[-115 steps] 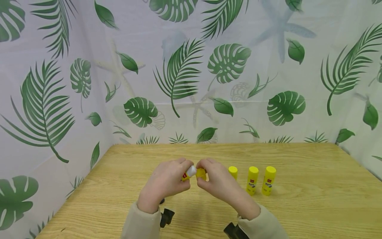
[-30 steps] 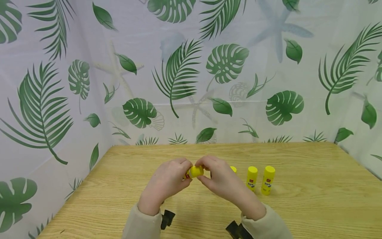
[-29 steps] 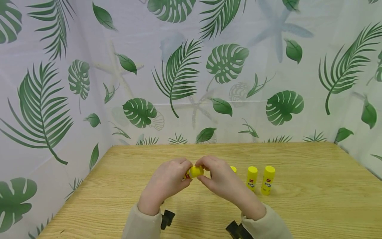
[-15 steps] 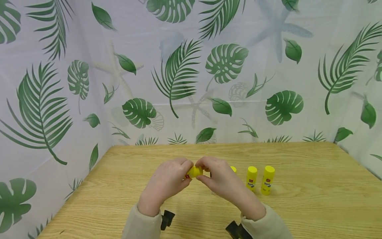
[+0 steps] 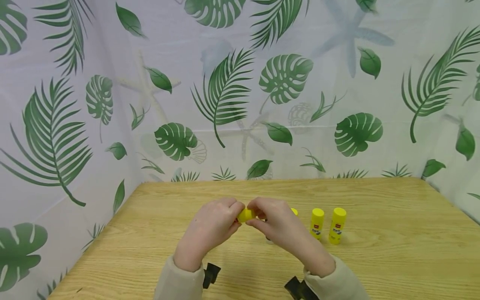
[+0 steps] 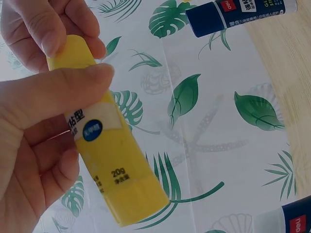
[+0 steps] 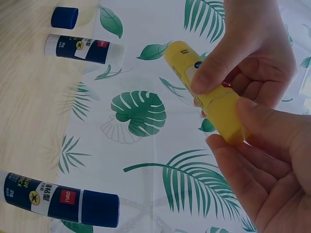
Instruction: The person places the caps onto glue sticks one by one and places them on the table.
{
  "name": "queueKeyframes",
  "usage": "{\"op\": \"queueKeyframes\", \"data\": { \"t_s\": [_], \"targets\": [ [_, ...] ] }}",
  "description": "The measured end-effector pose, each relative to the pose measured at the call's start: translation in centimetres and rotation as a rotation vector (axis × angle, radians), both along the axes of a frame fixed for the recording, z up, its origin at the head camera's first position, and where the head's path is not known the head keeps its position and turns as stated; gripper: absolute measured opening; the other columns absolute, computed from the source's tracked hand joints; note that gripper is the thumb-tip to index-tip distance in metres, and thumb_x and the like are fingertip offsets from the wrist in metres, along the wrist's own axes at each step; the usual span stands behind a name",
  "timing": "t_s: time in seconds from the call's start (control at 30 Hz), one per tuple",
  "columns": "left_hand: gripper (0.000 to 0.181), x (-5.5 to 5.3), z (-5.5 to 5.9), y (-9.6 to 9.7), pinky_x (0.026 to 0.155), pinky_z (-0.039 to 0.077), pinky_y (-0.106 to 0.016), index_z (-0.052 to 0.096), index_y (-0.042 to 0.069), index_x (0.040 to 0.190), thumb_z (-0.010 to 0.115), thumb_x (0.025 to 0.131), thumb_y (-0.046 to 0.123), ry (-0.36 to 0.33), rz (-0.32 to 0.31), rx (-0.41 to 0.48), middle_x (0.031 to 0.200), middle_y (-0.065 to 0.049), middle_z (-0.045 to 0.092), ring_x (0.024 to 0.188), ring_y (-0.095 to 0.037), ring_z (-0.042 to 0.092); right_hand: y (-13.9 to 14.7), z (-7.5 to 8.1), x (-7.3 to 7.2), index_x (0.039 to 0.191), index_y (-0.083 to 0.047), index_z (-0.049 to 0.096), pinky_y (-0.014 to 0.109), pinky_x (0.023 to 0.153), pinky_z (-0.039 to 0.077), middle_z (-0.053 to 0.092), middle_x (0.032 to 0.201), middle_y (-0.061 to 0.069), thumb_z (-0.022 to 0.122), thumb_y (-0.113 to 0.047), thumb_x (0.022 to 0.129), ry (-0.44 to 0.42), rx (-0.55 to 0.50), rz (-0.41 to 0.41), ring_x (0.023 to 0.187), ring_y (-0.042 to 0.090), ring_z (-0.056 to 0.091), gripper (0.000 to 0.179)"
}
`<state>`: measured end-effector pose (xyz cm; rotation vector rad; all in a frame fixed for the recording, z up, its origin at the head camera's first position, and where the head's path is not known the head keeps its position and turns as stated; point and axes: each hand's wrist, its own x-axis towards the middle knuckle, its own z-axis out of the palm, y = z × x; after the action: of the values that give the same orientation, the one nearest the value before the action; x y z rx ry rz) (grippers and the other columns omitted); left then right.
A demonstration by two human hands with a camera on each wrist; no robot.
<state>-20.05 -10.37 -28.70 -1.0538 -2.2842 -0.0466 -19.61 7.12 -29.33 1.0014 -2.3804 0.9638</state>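
Observation:
My left hand (image 5: 211,227) grips a yellow glue stick (image 6: 119,165) by its labelled body, the thumb lying across it in the left wrist view. My right hand (image 5: 275,221) pinches the yellow cap (image 7: 227,127) at the other end, between thumb and fingers. The cap sits on the body, and the stick is held tilted above the table. In the right wrist view, my left hand (image 7: 248,63) is at the upper right and my right hand (image 7: 272,160) below it. The palms hide part of the stick in the head view.
Yellow glue sticks (image 5: 337,226) stand upright on the wooden table (image 5: 393,258), right of my hands; one is partly hidden. The right wrist view shows an uncapped navy glue stick (image 7: 82,50), a loose navy cap (image 7: 64,18) beside it, and a capped navy glue stick (image 7: 60,199).
Earliest, the cap was apart from the glue stick and its white end showed. By one second ago the cap was on the body. Since then both hands have barely moved.

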Motion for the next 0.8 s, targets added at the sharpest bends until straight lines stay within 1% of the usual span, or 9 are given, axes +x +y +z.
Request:
{"op": "queueKeyframes", "data": {
  "t_s": [0.17,0.23,0.53,0.7,0.8],
  "targets": [
    [0.018,0.05,0.0,0.05,0.06,0.047,-0.021,0.06,0.008,0.08,0.074,0.07,0.012,0.013,-0.01,0.01,0.077,0.0,0.059,0.065,-0.01,0.055,0.03,0.05,0.04,0.09,-0.003,0.061,0.017,0.062,0.047,0.062,0.085,0.005,0.069,-0.004,0.074,-0.012,-0.005,0.005,0.07,0.011,0.059,0.017],
    [0.018,0.04,0.02,0.07,0.06,0.047,-0.021,0.06,0.008,0.08,0.074,0.07,0.012,0.018,-0.014,0.014,0.077,-0.001,0.059,0.065,-0.01,0.055,0.03,0.04,0.03,0.09,-0.002,0.061,0.017,0.062,0.047,0.063,0.085,0.005,0.069,-0.004,0.074,-0.013,-0.006,-0.001,0.071,0.011,0.059,0.018],
    [0.02,0.11,0.15,0.13,0.06,0.047,-0.021,0.061,0.007,0.083,0.075,0.07,0.014,0.009,-0.012,0.02,0.078,-0.001,0.06,0.065,-0.01,0.055,-0.1,0.07,0.0,0.093,-0.004,0.061,0.023,0.065,0.049,0.061,0.087,0.003,0.069,-0.003,0.074,-0.035,-0.021,-0.028,0.075,0.013,0.059,0.021],
    [0.023,0.18,0.17,0.18,0.061,0.047,-0.021,0.061,0.006,0.085,0.075,0.07,0.015,-0.001,-0.014,0.019,0.079,-0.001,0.06,0.066,-0.01,0.056,-0.06,0.08,0.06,0.094,-0.004,0.061,0.022,0.065,0.048,0.061,0.087,0.003,0.069,-0.003,0.074,-0.012,-0.017,-0.022,0.076,0.013,0.058,0.022],
    [0.023,0.21,0.18,0.2,0.06,0.047,-0.021,0.061,0.006,0.086,0.075,0.07,0.015,-0.007,-0.014,0.019,0.079,0.0,0.06,0.066,-0.009,0.056,-0.02,0.07,0.07,0.095,-0.003,0.061,0.024,0.065,0.049,0.06,0.088,0.004,0.069,-0.002,0.074,0.0,-0.014,-0.016,0.076,0.014,0.058,0.022]
  ]
}}
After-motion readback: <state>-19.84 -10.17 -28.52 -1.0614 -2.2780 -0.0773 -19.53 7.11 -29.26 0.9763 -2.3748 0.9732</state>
